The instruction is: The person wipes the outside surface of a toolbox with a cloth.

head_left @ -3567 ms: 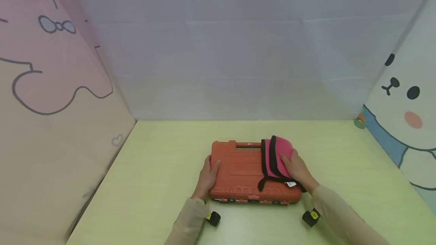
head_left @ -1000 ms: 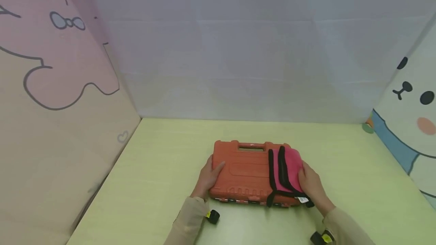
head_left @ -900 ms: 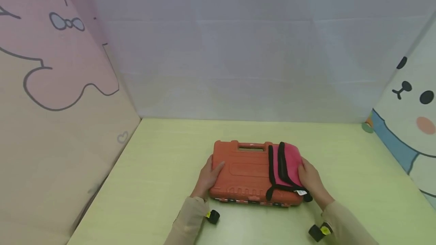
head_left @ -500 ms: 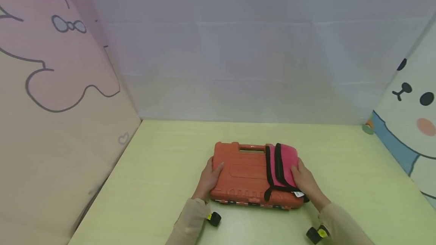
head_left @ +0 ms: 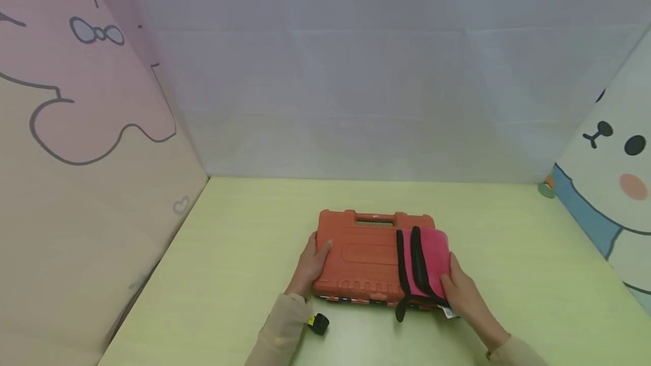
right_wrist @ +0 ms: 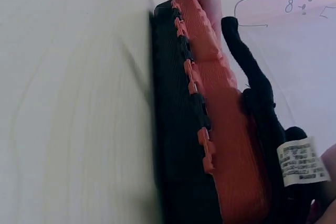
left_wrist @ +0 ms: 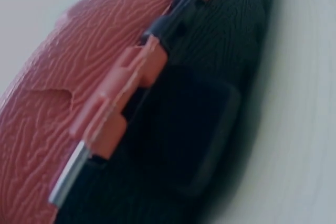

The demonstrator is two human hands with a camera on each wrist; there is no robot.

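Note:
A red plastic carry case (head_left: 361, 253) with a black lower half lies flat on the table, its handle on the far side. My left hand (head_left: 308, 265) grips the case's left edge, thumb on top. Over the right part of the lid lies a pink cloth pouch (head_left: 435, 256) with black trim. My right hand (head_left: 464, 293) holds the pouch by its right edge, thumb on the cloth; its other fingers are mostly hidden. In the right wrist view, a white label (right_wrist: 302, 162) hangs from the black trim, above the case's hinged edge. The left wrist view shows red-and-black hinge parts (left_wrist: 113, 103) close up.
The pale yellow table (head_left: 254, 213) runs back to a plain light backdrop (head_left: 325, 100). Side panels with cartoon animals stand left (head_left: 91, 117) and right (head_left: 610, 185). A small black camera (head_left: 319, 324) sits at my left wrist.
The pouch has shifted back and forth over the lid; in the last half second it slid toward me with my right hand. My left hand and the case have stayed about where they were.

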